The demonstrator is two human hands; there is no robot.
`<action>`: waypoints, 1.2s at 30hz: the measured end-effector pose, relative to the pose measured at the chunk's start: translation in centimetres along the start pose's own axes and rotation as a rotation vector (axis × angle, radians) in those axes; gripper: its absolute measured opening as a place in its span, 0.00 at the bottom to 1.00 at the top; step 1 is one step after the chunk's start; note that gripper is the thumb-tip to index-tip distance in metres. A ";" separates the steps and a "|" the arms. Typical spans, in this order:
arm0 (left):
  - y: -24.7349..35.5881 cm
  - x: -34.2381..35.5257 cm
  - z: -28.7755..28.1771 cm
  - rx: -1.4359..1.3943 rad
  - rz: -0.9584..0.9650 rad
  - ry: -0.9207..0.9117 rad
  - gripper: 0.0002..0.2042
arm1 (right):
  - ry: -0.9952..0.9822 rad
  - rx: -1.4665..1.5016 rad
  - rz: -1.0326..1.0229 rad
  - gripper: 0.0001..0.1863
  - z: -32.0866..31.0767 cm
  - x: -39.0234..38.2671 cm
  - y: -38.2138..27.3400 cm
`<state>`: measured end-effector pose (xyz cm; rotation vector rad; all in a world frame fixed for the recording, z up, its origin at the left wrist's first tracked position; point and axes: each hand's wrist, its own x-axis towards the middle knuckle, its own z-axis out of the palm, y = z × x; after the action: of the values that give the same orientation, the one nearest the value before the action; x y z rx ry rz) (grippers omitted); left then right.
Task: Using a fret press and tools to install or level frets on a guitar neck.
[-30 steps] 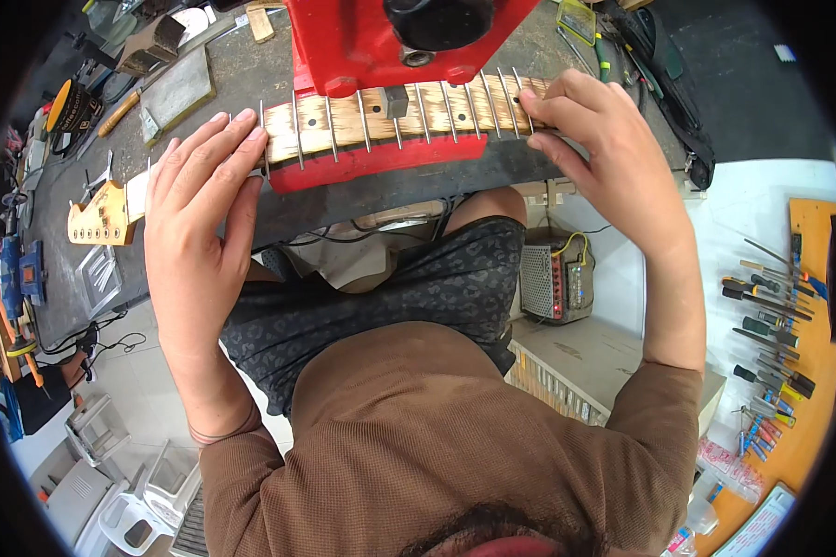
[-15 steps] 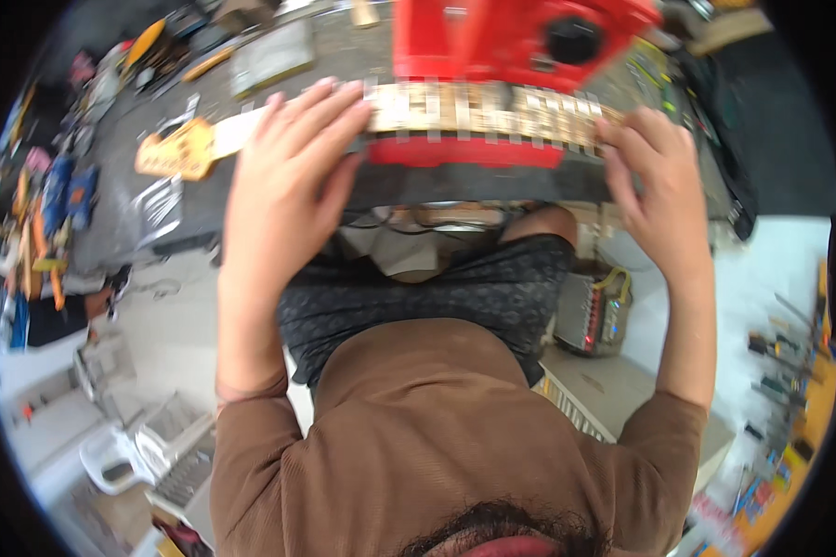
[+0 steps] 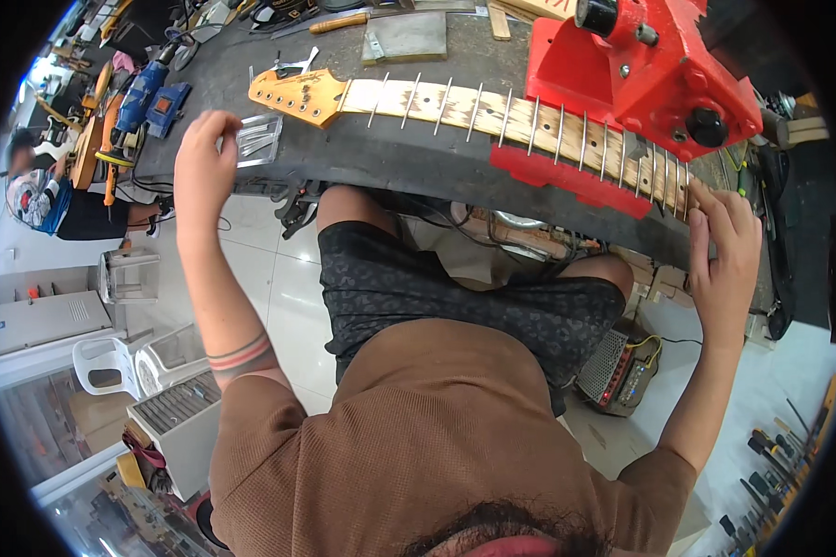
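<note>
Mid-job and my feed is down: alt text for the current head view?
A guitar neck with metal fret wires lies across a dark workbench, partly over a red support and beside a red machine. The person's right hand touches its right end; the left hand is by a clear tray of thin metal pieces.

Over at the left, the bare left hand (image 3: 212, 148), fingers curled, is held just beside a clear plastic tray (image 3: 275, 148) of short silver wires (image 3: 258, 137). Across the dark grey counter (image 3: 367, 158), the long, pale wooden guitar neck with dark streaks (image 3: 427, 104) is crossed by silver fret wires (image 3: 475, 112), and its right end is gripped by the bare right hand (image 3: 724, 232)! Beneath it, a red block (image 3: 567, 176) is seen; behind, a red metal press (image 3: 576, 70).
</note>
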<state>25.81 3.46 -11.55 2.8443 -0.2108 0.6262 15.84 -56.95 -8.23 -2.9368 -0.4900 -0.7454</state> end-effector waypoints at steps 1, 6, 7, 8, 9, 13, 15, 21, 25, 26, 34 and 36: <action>-1.6 0.4 0.4 -0.010 -0.018 -0.101 0.06 | -0.002 -0.010 0.012 0.13 -0.2 0.0 0.0; -5.5 2.6 2.2 0.072 0.109 -0.358 0.06 | 0.048 0.028 0.022 0.12 -0.5 0.0 0.7; -5.4 3.1 2.3 0.114 0.141 -0.400 0.06 | 0.061 0.029 0.034 0.12 -0.6 -0.2 0.8; -5.0 3.1 1.8 0.118 0.147 -0.398 0.06 | 0.075 0.033 0.033 0.12 -0.4 -0.3 0.9; -4.5 3.3 1.8 0.117 0.160 -0.398 0.05 | 0.087 0.031 0.038 0.11 -0.5 -0.5 1.1; -4.6 3.3 1.5 0.118 0.254 -0.387 0.05 | 0.125 0.015 0.052 0.11 -0.5 -1.2 1.7; -4.4 3.3 1.1 0.115 0.251 -0.410 0.05 | 0.136 0.039 0.062 0.11 -0.6 -1.6 2.0; -2.2 1.8 -2.9 0.105 0.193 -0.209 0.04 | 0.257 0.020 0.090 0.13 -1.4 -2.4 2.6; 1.1 -1.0 -1.6 -0.249 0.047 -0.025 0.01 | 0.328 0.076 0.151 0.15 -1.9 -3.1 0.7; 3.2 -2.0 -0.8 -0.613 0.044 0.000 0.02 | 0.332 0.081 0.150 0.15 -1.7 -3.0 -0.1; 30.3 -5.6 4.7 -2.115 -0.199 -0.995 0.05 | -0.078 1.072 0.027 0.49 -0.7 -2.9 -7.6; 31.8 -5.1 4.9 -2.162 -0.242 -1.128 0.05 | -0.061 1.045 0.017 0.49 -0.7 -3.3 -7.0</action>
<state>17.23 -27.97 -12.26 0.7108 -0.3381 -0.8848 10.50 -51.33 -9.27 -1.9746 -0.6092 -0.2468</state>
